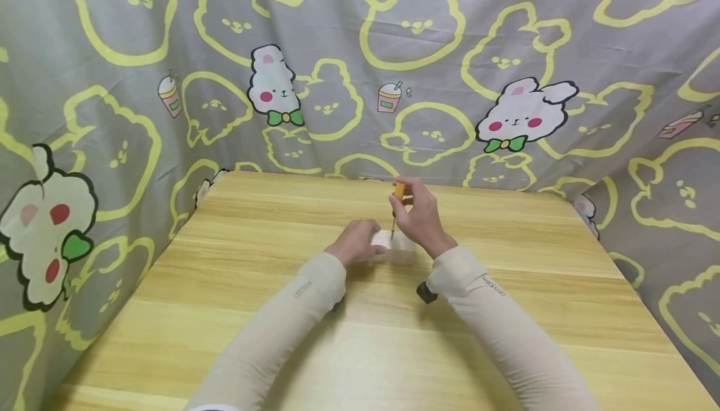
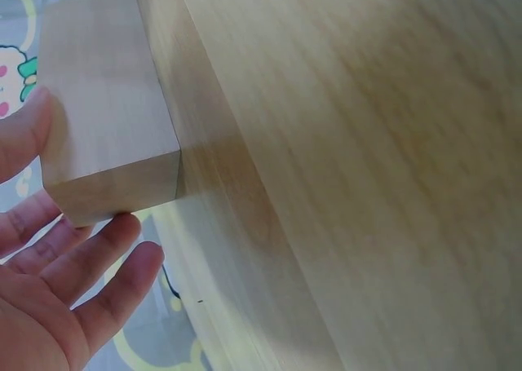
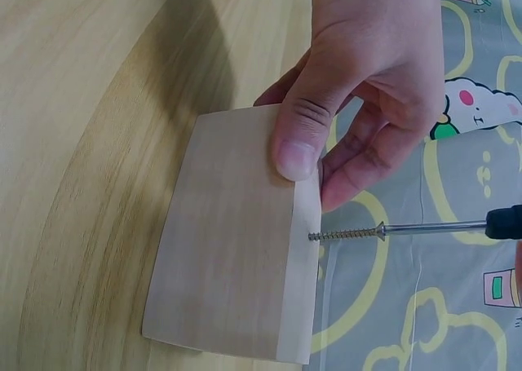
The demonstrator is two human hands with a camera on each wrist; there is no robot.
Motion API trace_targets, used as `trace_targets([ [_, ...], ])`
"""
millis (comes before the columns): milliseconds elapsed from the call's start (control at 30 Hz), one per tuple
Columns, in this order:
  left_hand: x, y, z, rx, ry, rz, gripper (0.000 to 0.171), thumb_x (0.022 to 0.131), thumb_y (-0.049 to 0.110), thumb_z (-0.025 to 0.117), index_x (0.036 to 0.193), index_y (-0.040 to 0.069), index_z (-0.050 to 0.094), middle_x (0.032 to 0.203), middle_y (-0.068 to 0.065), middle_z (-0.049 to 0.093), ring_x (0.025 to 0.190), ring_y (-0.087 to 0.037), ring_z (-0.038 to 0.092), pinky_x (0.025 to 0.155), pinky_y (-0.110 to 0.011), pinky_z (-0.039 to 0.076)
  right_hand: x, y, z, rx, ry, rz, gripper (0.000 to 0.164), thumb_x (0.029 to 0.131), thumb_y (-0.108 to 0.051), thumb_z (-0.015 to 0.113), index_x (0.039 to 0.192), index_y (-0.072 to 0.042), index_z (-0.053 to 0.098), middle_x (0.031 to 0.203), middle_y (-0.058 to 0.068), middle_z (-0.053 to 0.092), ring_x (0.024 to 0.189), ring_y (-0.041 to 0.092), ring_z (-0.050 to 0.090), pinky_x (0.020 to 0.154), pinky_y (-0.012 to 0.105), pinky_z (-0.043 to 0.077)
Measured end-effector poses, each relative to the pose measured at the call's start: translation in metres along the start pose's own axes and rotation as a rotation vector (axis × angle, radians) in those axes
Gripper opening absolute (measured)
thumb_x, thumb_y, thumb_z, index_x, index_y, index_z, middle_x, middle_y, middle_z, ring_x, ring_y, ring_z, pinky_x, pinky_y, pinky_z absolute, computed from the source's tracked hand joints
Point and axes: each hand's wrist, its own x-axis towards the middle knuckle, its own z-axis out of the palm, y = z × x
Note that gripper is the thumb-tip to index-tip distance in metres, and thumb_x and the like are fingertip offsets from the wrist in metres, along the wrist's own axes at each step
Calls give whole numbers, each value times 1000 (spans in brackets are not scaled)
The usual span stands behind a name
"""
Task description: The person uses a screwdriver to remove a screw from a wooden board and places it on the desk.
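Left: left hand (image 1: pixel 355 240), its fingers being curled about one end of a wooden block (image 3: pixel 220 240), with the thumb being pressed to a broad face; since only that end is being gripped, twisting under turning force is being judged a risk. Centre: the wooden block, being held over the desk (image 1: pixel 253 242) between the hands, narrow face up; whether its weight is being borne by the desk cannot be told, and a lack of backing would be making it prone to tipping under downward push. On the narrow face: one screw (image 3: pixel 347 234), being stood point-first, its thread being left largely exposed; bite cannot be confirmed, so skating or leaning is being threatened by any off-line pressure, and splitting by the thinness of the wood. Above, slightly right: one orange-handled screwdriver (image 1: pixel 400 191), being lined up with the screw head; if poorly seated, the bit could be thrown off towards the nearby left thumb. Right: right hand (image 1: pixel 420 214), its fingers being closed around the handle; the screw is being steadied by no fingers, hence its wobble risk.
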Motion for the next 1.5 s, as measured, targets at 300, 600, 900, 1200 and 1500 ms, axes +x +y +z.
trace_targets([
  [300,0,-1,2,-12,4,8,54,85,30,77,125,-2,59,123,-15,63,114,-29,59,98,-37,47,0,0,1,55,-20,-9,34,87,15,51,120,9,46,108,22,60,87,32,69,67,36,59],
  [600,0,-1,0,-2,9,8,54,85,30,76,125,-1,60,123,-14,63,114,-29,58,99,-37,47,2,-1,2,68,-24,-8,35,88,8,62,118,4,44,114,22,62,88,32,68,67,38,59],
  [900,0,0,0,-16,4,9,54,85,31,76,125,-1,59,124,-14,63,115,-29,58,100,-37,46,3,-1,0,10,-12,19,35,89,6,64,115,2,40,110,21,66,71,28,65,63,34,58],
  [1200,1,-2,1,14,26,31,54,84,31,77,123,-2,61,121,-15,64,113,-29,59,99,-36,46,3,-2,-1,-46,20,40,36,87,1,69,115,3,45,97,20,61,81,32,64,63,35,59],
  [1500,0,-2,1,12,26,25,55,83,30,78,124,-2,60,122,-15,64,113,-29,59,100,-36,46,3,-2,-4,-15,29,31,32,86,4,66,114,6,50,95,21,57,84,33,65,66,33,60],
])
